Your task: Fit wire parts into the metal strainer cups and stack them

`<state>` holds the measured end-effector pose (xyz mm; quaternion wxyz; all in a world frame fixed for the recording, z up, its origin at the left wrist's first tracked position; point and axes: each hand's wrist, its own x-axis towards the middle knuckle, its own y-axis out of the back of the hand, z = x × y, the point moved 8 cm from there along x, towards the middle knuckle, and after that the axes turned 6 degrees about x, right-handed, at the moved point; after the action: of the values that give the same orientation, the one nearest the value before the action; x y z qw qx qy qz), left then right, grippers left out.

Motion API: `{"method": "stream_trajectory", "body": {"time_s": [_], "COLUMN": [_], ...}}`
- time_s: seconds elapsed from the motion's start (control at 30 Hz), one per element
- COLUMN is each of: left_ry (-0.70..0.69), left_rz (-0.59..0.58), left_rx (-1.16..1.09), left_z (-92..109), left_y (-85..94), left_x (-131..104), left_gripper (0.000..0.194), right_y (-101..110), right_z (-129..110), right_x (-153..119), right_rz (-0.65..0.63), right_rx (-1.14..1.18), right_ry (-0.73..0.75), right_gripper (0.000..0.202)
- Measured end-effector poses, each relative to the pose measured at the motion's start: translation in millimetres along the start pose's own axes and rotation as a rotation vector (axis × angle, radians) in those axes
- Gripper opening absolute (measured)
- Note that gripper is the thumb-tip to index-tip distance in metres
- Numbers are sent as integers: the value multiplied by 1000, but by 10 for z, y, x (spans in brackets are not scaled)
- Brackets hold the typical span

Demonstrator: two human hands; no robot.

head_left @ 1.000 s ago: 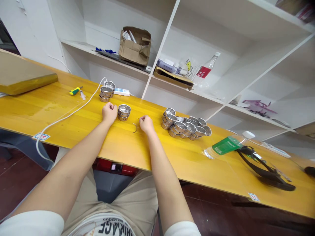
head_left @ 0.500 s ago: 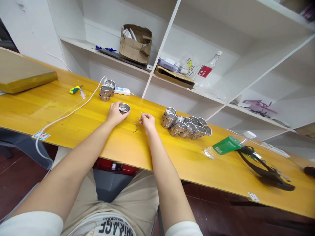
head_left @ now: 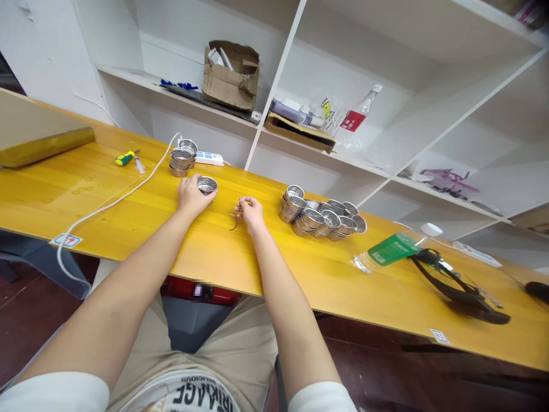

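My left hand (head_left: 191,196) is wrapped round a perforated metal cup (head_left: 207,185) that stands on the yellow table (head_left: 206,246). To its right, my right hand (head_left: 250,213) has its fingertips pinched together; whatever is between them is too small to make out. A thin curved piece (head_left: 234,222) lies on the table just left of my right hand. Several more perforated cups (head_left: 329,219) are grouped to the right of my right hand. Behind my left hand stands a smaller stack of cups (head_left: 182,160).
A white cable (head_left: 115,201) crosses the table at the left, near a screwdriver (head_left: 126,158) and a cardboard box (head_left: 47,134). A power strip (head_left: 210,158) lies behind. To the right are a lying bottle (head_left: 392,249) and a black strap (head_left: 458,292).
The whole view has shifted slightly, so most things appear a little further left. My left hand still holds the cup, and my right hand remains pinched near the curved piece.
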<state>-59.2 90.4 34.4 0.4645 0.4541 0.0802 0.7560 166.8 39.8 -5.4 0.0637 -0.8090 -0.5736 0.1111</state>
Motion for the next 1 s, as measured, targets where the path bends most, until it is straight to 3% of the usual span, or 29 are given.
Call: {"method": "stream_trajectory", "body": {"time_s": [0.33, 0.53, 0.7, 0.83, 1.0], "left_ry": [8, -11, -205, -380, -506], "left_rz": [26, 34, 32, -89, -200], "left_rx": [-10, -2, -100, -134, -139], "left_z": [-51, 33, 321, 545, 672], "left_y": [28, 119, 192, 46, -115], "left_x": [44, 24, -46, -171, -342], "left_gripper": [61, 64, 74, 81, 78], "right_y": [-17, -7, 30, 89, 213], "right_z": [-5, 14, -32, -100, -120], "right_x": [-52, -21, 0, -7, -1], "right_rz": [-64, -42, -6, 9, 111], "right_rx": [184, 226, 286, 287, 227], "right_ry": [-88, -105, -90, -58, -45], "right_gripper": [8, 5, 11, 13, 11]}}
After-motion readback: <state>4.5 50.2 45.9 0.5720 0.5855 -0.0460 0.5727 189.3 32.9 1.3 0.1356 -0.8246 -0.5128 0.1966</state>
